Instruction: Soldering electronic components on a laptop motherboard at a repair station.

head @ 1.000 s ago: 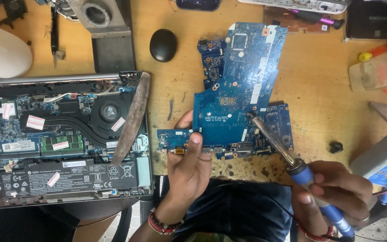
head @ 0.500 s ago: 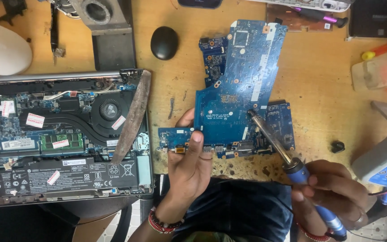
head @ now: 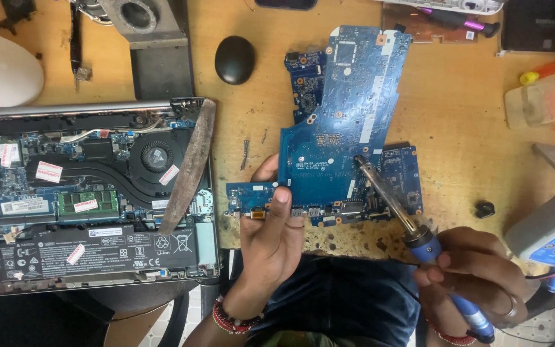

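A blue laptop motherboard lies flat on the wooden bench. My left hand pins its lower left edge, thumb on top near the small side connector. My right hand grips a soldering iron by its blue handle. The metal shaft slants up to the left, and its tip rests on the board near the middle of the lower half.
An opened laptop with fan, memory and battery exposed fills the left side, a worn flat tool lying across it. A black round puck sits above. A blue-and-grey meter stands at the right edge, a small black knob beside it.
The view has shifted very slightly. Both hands, the board and the iron stay where they were.
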